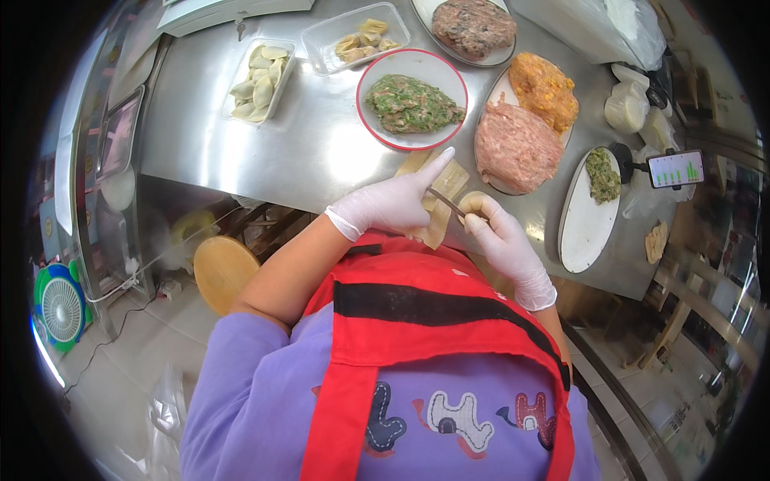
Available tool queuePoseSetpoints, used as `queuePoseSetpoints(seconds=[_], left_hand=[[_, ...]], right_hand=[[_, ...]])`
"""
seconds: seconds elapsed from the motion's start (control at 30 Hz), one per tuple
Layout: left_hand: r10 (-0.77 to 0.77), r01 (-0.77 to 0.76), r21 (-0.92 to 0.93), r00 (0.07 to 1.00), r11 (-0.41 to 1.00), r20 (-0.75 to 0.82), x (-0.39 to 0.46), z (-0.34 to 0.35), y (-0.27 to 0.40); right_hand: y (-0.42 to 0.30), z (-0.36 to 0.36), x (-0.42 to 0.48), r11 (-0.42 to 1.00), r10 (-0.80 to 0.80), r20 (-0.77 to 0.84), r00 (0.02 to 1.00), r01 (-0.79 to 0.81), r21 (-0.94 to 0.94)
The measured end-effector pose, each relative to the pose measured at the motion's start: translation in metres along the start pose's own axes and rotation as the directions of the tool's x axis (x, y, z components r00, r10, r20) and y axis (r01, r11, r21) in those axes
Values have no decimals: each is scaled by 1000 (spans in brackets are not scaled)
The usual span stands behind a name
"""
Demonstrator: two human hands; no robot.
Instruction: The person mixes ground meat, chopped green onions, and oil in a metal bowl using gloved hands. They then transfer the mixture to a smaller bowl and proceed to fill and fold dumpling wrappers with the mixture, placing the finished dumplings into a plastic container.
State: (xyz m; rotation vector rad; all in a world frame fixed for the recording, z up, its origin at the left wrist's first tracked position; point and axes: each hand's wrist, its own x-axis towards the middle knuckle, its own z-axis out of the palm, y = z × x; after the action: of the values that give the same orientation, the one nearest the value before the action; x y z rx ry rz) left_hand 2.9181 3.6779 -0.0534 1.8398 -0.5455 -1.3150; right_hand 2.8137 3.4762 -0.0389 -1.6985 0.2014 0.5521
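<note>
My left hand (391, 201), in a white glove, is at the table's front edge with its index finger stretched out. Its palm is turned from view, so what it may hold is hidden. Pale yellow sheets (455, 178), possibly dough wrappers, lie beside and under its fingers. My right hand (505, 240), gloved too, pinches a thin dark stick-like tool (444, 201), whose far end reaches the left hand. A pale round edge, perhaps a wrapper, shows by the right fingertips. Just beyond the hands is a red-rimmed bowl (412, 145) of green-flecked minced filling (412, 103).
Pink mince (520, 144) and orange filling (544, 90) share a plate. Darker mince (473, 29) sits behind. Plastic trays hold dumplings (260, 81) and folded wontons (367, 41). At right are an oval plate (586, 231) and a phone (675, 169) on a mount. A stool (225, 273) stands left.
</note>
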Motion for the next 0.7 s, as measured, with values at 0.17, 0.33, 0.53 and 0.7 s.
queuePoseSetpoints(seconds=[0.17,0.33,0.53,0.7], left_hand=[[43,-63,-228,995,972,-96,-16,-14,-20],[-49,-72,-517,975,853,-216,-43,-16,-42],[-108,-152,-891,970,427,-217,-49,2,-86],[-129,-153,-942,972,300,-199,-30,10,-85]], right_hand=[[-8,8,32,986,40,-93,995,-24,167],[12,28,76,790,256,-90,962,-155,593],[21,31,69,814,375,-164,912,-240,529],[21,22,58,811,416,-155,896,-288,510]])
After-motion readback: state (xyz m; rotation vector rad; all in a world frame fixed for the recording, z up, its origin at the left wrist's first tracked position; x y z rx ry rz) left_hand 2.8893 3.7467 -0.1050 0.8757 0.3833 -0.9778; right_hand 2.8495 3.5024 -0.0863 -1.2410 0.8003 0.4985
